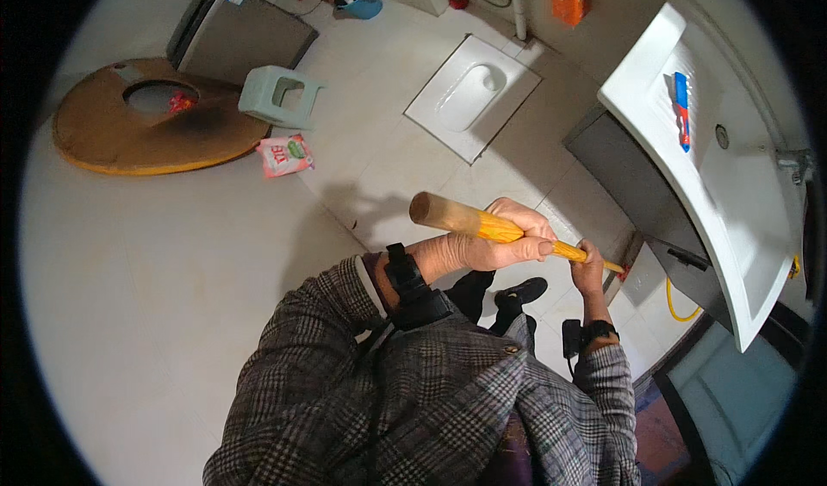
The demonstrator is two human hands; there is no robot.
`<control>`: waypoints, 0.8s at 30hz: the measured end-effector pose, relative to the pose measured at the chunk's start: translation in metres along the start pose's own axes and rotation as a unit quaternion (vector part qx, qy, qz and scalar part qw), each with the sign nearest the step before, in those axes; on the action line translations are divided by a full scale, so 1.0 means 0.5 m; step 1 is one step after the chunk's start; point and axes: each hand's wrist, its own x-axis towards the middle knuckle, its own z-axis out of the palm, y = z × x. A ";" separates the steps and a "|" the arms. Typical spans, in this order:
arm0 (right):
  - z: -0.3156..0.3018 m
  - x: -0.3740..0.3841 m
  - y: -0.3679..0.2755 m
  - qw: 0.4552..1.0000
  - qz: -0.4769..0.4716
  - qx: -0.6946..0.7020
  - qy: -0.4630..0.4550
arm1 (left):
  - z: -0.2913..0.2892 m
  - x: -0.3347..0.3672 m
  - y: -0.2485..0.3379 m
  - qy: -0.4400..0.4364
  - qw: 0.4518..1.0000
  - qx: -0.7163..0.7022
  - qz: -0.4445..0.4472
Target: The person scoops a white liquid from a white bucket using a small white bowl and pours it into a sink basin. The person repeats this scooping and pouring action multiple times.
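Through both hands (493, 252) (589, 271) slants a yellow pole (491, 226)

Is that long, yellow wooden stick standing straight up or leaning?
Leaning: the yellow wooden stick slants diagonally from the bare left hand down to the bare right hand.

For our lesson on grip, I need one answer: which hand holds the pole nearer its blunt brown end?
The left hand: it grips the pole close to that end, while the right hand grips it farther along.
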 end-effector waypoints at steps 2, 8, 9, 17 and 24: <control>0.013 -0.019 -0.023 0.999 -0.036 0.010 -0.007 | -0.008 0.000 0.026 -0.007 0.999 -0.032 -0.009; 0.073 -0.071 -0.052 0.984 -0.041 0.171 0.039 | -0.008 0.049 0.069 -0.065 0.995 -0.065 0.024; 0.065 -0.076 -0.022 0.977 -0.032 0.209 0.040 | 0.021 0.052 0.049 -0.056 0.991 -0.118 -0.015; -0.029 -0.241 0.208 0.991 0.067 0.064 0.094 | 0.203 0.025 -0.130 -0.165 0.984 -0.044 -0.054; -0.041 -0.267 0.061 0.978 0.027 0.108 0.177 | 0.209 0.104 -0.038 -0.350 0.934 -0.073 0.026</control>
